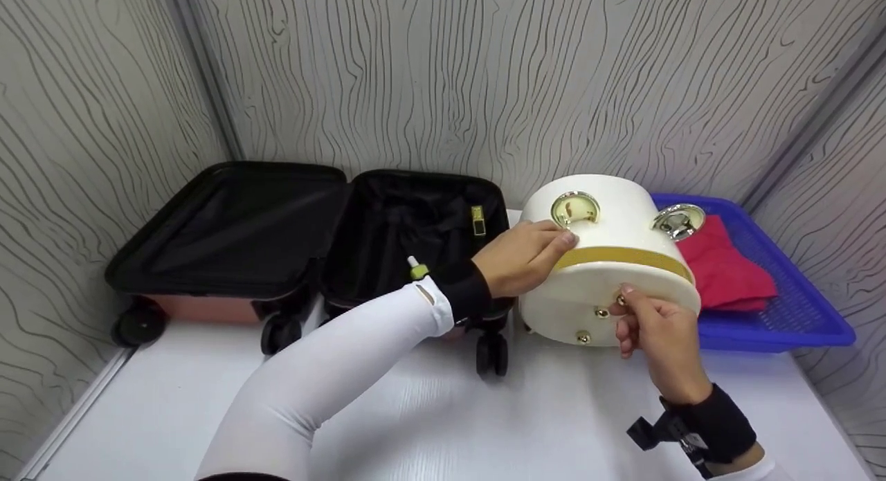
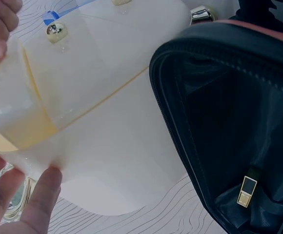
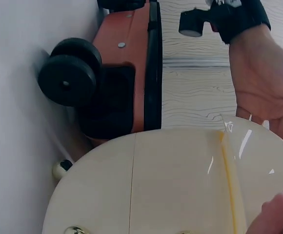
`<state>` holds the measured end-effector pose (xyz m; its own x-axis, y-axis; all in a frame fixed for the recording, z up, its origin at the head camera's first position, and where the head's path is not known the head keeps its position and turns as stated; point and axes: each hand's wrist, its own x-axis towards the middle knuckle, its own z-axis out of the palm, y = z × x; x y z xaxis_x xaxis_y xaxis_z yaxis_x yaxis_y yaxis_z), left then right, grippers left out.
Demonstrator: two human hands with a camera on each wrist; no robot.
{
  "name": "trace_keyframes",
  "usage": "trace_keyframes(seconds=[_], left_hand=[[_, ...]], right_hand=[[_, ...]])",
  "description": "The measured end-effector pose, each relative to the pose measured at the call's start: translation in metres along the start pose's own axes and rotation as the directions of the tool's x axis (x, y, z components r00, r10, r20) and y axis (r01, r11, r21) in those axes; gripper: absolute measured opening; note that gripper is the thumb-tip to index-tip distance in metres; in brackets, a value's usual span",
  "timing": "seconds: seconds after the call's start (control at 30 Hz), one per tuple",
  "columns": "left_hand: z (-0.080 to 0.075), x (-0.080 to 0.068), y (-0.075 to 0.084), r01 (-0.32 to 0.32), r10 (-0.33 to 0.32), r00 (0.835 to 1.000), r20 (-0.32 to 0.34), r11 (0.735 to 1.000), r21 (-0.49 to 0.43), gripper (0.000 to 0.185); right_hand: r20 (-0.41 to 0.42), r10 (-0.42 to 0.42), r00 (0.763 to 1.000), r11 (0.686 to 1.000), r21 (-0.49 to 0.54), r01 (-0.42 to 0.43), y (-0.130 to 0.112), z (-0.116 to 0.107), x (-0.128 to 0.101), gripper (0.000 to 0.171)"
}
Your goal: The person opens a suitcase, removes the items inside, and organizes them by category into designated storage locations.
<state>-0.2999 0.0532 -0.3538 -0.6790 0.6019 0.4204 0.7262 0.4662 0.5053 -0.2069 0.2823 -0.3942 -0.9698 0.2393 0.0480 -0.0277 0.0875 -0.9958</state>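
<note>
A white table [image 1: 429, 425] with a faint wood grain fills a corner between grey, wavy-lined wall panels. On its far left an open suitcase [image 1: 304, 239], pink-shelled with a black lining, lies flat on the surface, both halves spread, its black wheels [image 1: 138, 325] facing the near edge. Just right of it, a cream round case [image 1: 609, 259] with a gold band and small gold feet stands tipped on the tabletop. At the far right sits a blue plastic basket [image 1: 796, 315], just beside the case and close to the right wall.
</note>
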Motion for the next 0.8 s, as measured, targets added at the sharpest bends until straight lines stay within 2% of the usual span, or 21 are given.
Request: trace_keyframes(seconds=[0.17,0.37,0.47,0.63,0.7,0.8], left_hand=[[-0.003,0.000,-0.003,-0.020,0.021,0.999,0.038,0.999,-0.043,0.057],[-0.013,0.002,-0.009,0.043,-0.020,0.990,0.141,0.986,-0.161,0.063],[-0.020,0.003,-0.011,0.074,-0.035,0.977,0.209,0.981,-0.180,0.067],[-0.038,0.006,-0.014,0.141,-0.072,0.946,0.317,0.969,-0.202,0.075],[-0.048,0.007,-0.021,0.165,-0.091,0.941,0.327,0.964,-0.208,0.077],[-0.063,0.009,-0.037,0.174,-0.125,0.952,0.278,0.972,-0.159,0.069]], right_hand=[[-0.016,-0.018,1.000,1.000,-0.008,0.018,0.004,-0.007,-0.024,0.043],[-0.034,-0.046,0.998,0.999,-0.029,0.045,0.012,-0.012,-0.046,0.041],[-0.039,-0.061,0.997,0.998,-0.029,0.059,0.015,-0.013,-0.049,0.040],[-0.042,-0.073,0.996,0.997,-0.030,0.072,0.018,-0.013,-0.049,0.040],[-0.046,-0.078,0.996,0.997,-0.032,0.076,0.019,-0.013,-0.049,0.040],[-0.052,-0.104,0.993,0.994,-0.035,0.102,0.022,-0.013,-0.049,0.043]])
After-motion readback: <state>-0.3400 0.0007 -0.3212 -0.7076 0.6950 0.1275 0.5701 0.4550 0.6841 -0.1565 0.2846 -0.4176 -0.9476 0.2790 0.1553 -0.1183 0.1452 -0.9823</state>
